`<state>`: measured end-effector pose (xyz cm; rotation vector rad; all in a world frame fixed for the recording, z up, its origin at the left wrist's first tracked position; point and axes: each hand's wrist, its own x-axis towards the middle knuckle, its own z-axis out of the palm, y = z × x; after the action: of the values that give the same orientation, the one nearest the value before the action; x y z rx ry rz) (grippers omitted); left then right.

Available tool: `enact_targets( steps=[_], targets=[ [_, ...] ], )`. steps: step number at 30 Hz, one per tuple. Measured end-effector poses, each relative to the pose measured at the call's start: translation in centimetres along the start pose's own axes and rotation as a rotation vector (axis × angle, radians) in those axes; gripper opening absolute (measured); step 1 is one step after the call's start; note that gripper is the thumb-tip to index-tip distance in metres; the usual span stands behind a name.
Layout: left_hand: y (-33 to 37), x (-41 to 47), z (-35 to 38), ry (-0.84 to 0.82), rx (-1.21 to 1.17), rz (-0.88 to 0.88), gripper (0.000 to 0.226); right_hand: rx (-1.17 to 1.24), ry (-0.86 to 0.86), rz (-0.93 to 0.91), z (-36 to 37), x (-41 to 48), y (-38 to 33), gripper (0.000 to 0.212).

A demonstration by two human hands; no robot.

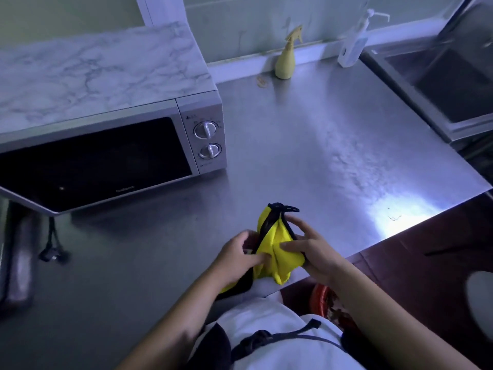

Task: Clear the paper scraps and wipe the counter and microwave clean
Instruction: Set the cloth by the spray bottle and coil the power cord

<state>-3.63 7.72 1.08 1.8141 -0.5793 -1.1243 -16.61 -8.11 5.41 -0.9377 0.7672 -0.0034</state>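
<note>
A bunched yellow cloth with black trim (pixel 274 241) stands upright near the front edge of the steel counter (pixel 306 156). My left hand (pixel 237 259) grips its left side, fingers curled into the folds. My right hand (pixel 306 245) holds its right side, thumb and fingers around the fabric. A silver microwave (pixel 112 153) with a dark door and two dials sits at the left, its top covered in marble pattern. A small pale scrap (pixel 262 81) lies at the back of the counter.
A yellow spray bottle (pixel 285 60) and a clear pump bottle (pixel 353 46) stand by the back wall. A steel sink (pixel 453 84) is at the right. A black plug and cord (pixel 54 252) lie at the left. A red bin (pixel 328 300) shows below the counter edge.
</note>
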Motion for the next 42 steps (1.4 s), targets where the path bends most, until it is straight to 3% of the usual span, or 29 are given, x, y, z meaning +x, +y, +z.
enact_targets(
  steps=[3, 7, 11, 15, 19, 23, 28, 30, 33, 37, 40, 42],
  targets=[
    [-0.1, -0.2, -1.2, 0.086, -0.227, -0.007, 0.025, -0.223, 0.052, -0.095, 0.2, -1.2, -2.6, 0.057],
    [-0.3, -1.0, -4.4, 0.176, -0.431, -0.06, 0.037, -0.527, 0.185, -0.272, 0.2, -2.9, -6.5, 0.045],
    [0.4, -2.1, -6.3, -0.038, -0.458, 0.009, 0.041, -0.647, 0.146, -0.421, 2.1, -4.3, -8.3, 0.044],
    [2.2, -2.2, -6.9, -0.254, -0.563, 0.004, 0.048, -0.718, -0.056, -0.499, 3.7, -6.3, -10.7, 0.052],
    [5.3, -2.1, -7.1, -0.331, -0.521, 0.113, 0.096, -0.757, -0.234, -0.504, 5.0, -8.4, -13.2, 0.046],
    [9.5, -2.4, -6.7, -0.4, -0.421, 0.296, 0.108, -0.896, -0.194, -0.54, 4.9, -9.3, -15.1, 0.051],
    [13.3, -2.9, -6.8, -0.354, -0.2, 0.32, 0.095, -0.921, -0.171, -0.558, 4.0, -9.5, -16.4, 0.064],
    [13.9, -3.1, -6.8, -0.371, -0.079, 0.326, 0.078, -0.904, -0.148, -0.551, 3.5, -9.6, -16.7, 0.066],
    [14.5, -3.5, -5.8, -0.288, -0.086, 0.378, 0.047, -0.906, -0.089, -0.57, 3.3, -9.5, -16.8, 0.063],
    [14.3, -3.5, -4.9, -0.233, -0.109, 0.337, 0.058, -0.905, 0.004, -0.616, 3.3, -9.5, -16.7, 0.053],
    [14.4, -3.3, -4.1, -0.147, 0.064, 0.436, 0.037, -0.888, 0.005, -0.603, 3.6, -9.5, -16.7, 0.049],
    [14.5, -3.1, -3.8, -0.115, 0.041, 0.459, 0.026, -0.917, -0.006, -0.58, 3.7, -9.5, -16.7, 0.048]
  ],
)
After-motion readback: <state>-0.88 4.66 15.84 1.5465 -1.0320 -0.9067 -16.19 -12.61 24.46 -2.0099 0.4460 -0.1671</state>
